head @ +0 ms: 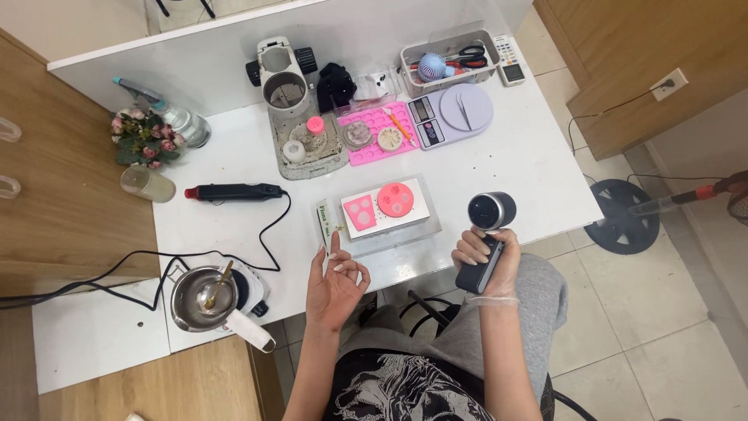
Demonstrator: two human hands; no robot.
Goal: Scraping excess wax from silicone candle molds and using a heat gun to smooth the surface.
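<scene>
Head view, looking down on a white table (499, 164) at which a seated person works.

Right hand (481, 261): wears a clear glove; fingers wrapped tight around the dark handle of a handheld hair-dryer-shaped blower (486, 234). The blower's round grey head sits just off the table's near edge, beside the clear tray (389, 234).

Left hand (335, 284): bare, palm up, holding nothing. Index finger extended, its tip at the near left corner of the clear tray; thumb and remaining fingers loosely curled.

Clear tray: lies near the table's front edge, between the two hands. It carries a white slab with a square pink mould (359, 210) and a round pink mould (396, 199) side by side. A small labelled box (325, 220) lies against its left side.

Left of the tray: a black heat gun (234, 191), its cord running off to the left. Lower left: a metal pot (204, 296) with a spoon on a small hotplate.

Rear: a larger pink silicone mould (382, 132) and a lilac digital scale (456, 113).
</scene>
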